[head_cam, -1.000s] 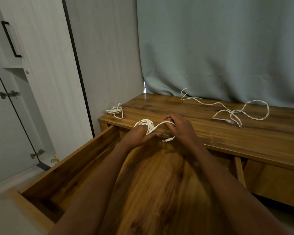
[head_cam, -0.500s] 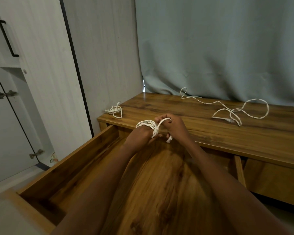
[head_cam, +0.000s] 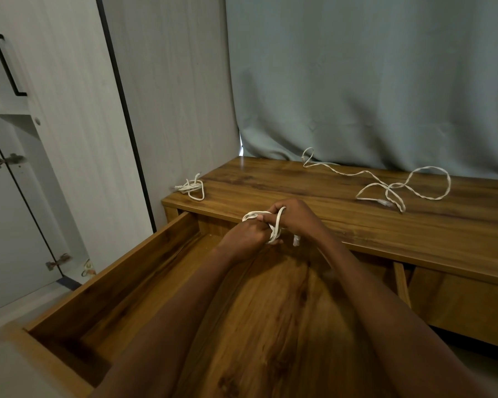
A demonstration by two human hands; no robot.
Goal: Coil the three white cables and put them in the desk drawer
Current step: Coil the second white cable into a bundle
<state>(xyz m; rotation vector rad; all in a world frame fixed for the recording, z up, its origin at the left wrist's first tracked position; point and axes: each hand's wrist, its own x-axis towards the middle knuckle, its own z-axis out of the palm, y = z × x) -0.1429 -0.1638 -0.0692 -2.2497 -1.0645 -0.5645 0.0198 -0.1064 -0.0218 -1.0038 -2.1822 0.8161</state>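
Note:
My left hand [head_cam: 243, 238] grips a bundle of coiled white cable [head_cam: 276, 228] above the back of the open drawer [head_cam: 144, 271]. My right hand [head_cam: 295, 216] pinches the cable's free end and has it looped around the bundle; the plug hangs just below that hand. A second white cable [head_cam: 193, 187] lies coiled at the desk's far left corner. The third white cable [head_cam: 397, 186] sprawls loose over the right part of the desk top [head_cam: 342, 214].
A grey curtain [head_cam: 357, 81] hangs behind the desk. Pale wardrobe panels and a door with a black handle [head_cam: 7, 64] stand to the left. The drawer's left wall reaches toward me; a second drawer front [head_cam: 457, 305] sits lower right.
My right hand has drawn the free end across and around the bundle, moving closer to my left hand. The loose tail has shortened.

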